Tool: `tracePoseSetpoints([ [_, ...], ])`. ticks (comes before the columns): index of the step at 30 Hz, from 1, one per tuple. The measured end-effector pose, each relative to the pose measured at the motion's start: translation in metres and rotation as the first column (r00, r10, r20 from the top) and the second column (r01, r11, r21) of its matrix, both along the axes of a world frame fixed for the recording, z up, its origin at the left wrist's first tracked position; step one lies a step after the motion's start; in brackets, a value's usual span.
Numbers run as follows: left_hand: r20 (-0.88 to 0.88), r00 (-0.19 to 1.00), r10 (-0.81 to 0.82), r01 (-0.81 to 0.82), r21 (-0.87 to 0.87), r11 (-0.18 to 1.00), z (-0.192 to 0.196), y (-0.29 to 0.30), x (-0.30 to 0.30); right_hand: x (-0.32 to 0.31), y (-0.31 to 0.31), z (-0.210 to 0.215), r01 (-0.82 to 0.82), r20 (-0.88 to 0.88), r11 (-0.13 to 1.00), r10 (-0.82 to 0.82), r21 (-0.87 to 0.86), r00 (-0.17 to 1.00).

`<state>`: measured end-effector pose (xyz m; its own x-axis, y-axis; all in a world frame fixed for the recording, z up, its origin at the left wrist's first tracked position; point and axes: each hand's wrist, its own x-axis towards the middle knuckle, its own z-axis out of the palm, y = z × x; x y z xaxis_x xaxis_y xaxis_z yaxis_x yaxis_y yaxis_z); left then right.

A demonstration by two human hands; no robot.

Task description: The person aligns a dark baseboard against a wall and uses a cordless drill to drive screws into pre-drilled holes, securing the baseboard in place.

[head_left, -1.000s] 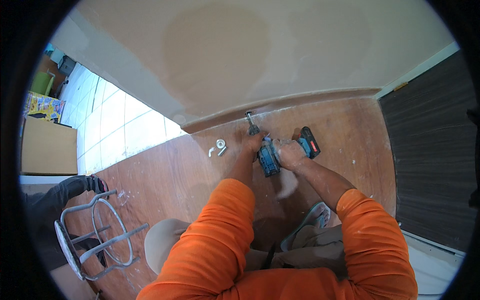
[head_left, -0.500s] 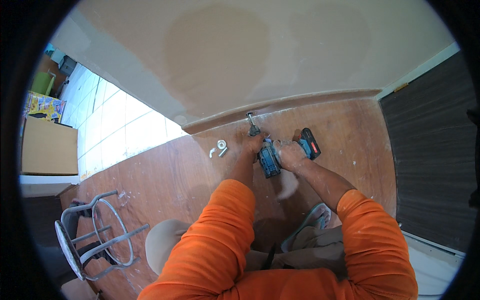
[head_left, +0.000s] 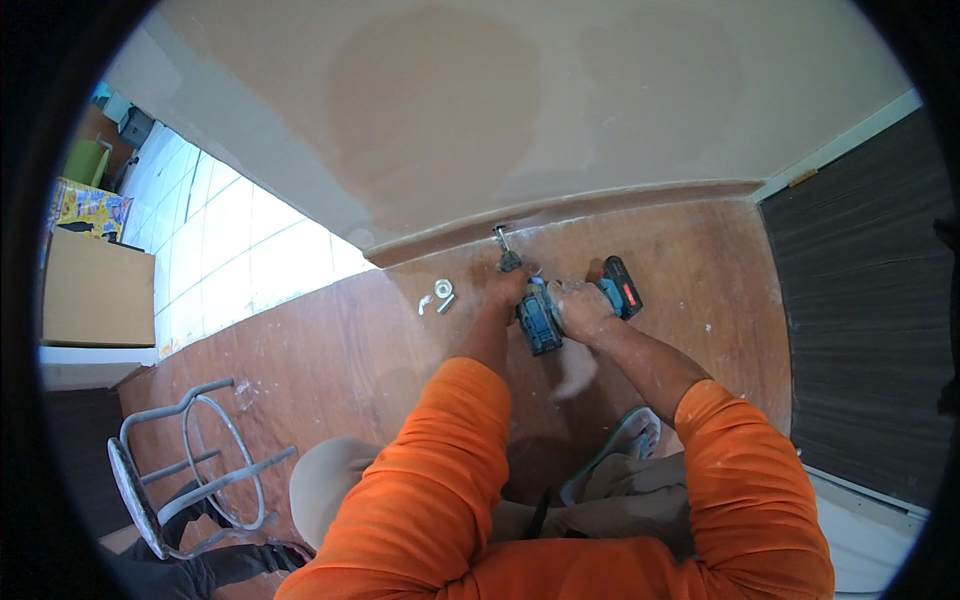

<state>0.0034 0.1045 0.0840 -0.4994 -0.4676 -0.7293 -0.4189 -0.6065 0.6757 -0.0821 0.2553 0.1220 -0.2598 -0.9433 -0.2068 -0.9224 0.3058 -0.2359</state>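
Observation:
A blue and black cordless drill (head_left: 541,326) lies on its side in my hands, pointing away from me at the wall. Its metal bit (head_left: 502,238) meets a dark spot in the brown baseboard (head_left: 620,205); how deep it goes cannot be made out. My left hand (head_left: 507,289) is closed round the front of the drill, just behind the black chuck (head_left: 510,261). Around the handle wraps my right hand (head_left: 582,309), with the battery (head_left: 621,287) sticking out to its right. Some fingers of both hands are hidden.
Left of the drill, a round metal ring (head_left: 443,288), a short metal cylinder (head_left: 446,304) and a small white piece (head_left: 425,304) lie on the wood floor. A metal stool (head_left: 205,490) lies tipped at lower left, beside another person's leg (head_left: 215,571). A dark door (head_left: 860,290) stands at right.
Another person's dark-trousered leg has come into view at the lower left by the stool. My hands and the drill stay practically in place.

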Motion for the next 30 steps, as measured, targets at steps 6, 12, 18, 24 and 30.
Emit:
tracePoseSetpoints([
  [6, 0.006, 1.0, 0.021, -0.021, 0.028, 0.999, -0.011, 0.0, -0.002, 0.001, -0.001, 0.003, 0.007, 0.004, 1.0, -0.007, 0.017, 1.0],
  [12, 0.002, 1.0, -0.018, 0.018, -0.023, 1.0, -0.026, -0.003, -0.003, 0.0, -0.001, 0.005, 0.02, 0.034, 0.999, -0.022, 0.046, 0.999],
  [18, -0.006, 1.0, 0.0, 0.0, -0.022, 1.0, -0.027, -0.002, -0.004, -0.001, -0.001, 0.001, -0.001, 0.005, 0.999, 0.001, 0.039, 1.0],
  [24, -0.069, 0.997, 0.036, -0.028, 0.113, 0.993, -0.034, -0.003, -0.005, -0.002, -0.002, -0.001, 0.003, 0.0, 0.998, -0.003, 0.057, 1.0],
  [30, -0.007, 0.999, 0.044, -0.044, 0.083, 0.996, -0.04, -0.005, -0.006, -0.002, -0.003, 0.002, -0.024, -0.02, 0.999, 0.024, 0.038, 1.0],
])
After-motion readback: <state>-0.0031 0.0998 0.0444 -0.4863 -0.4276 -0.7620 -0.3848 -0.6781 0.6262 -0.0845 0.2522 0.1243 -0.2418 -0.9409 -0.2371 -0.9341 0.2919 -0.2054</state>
